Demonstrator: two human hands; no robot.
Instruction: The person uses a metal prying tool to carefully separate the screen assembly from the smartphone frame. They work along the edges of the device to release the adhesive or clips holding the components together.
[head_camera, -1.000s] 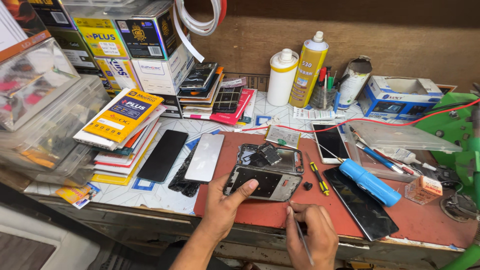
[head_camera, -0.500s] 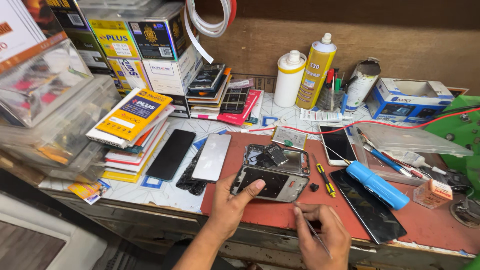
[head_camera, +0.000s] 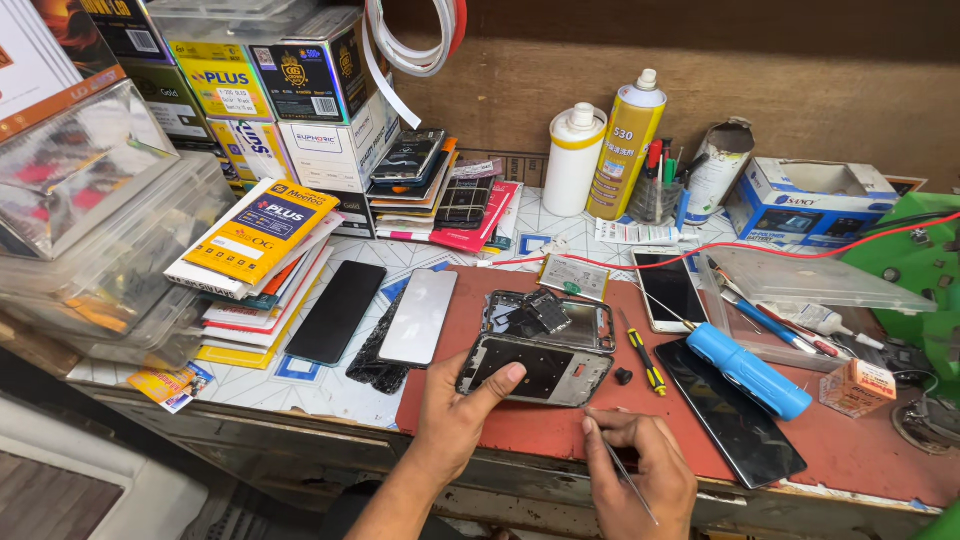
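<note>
Your left hand (head_camera: 452, 412) had slid its thumb onto the opened phone frame (head_camera: 535, 368) — pinning it flat — while your right hand (head_camera: 635, 470) pinched thin tweezers (head_camera: 618, 462) just below the frame's corner, poised to probe.

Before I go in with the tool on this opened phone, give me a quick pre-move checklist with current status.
1. Phone frame steadied: ok, left hand rests on its near left corner, thumb on the dark panel.
2. Tool in grip: ok, right hand pinches a thin metal tool, its upper end near the frame's lower edge.
3. Tip touching the frame: cannot tell.
4. Frame flat on the red mat: ok.
5. Loose small black part beside the frame: not ok, close to the working edge.
6. Yellow-handled screwdriver out of the way: ok, lying right of the frame.
</note>
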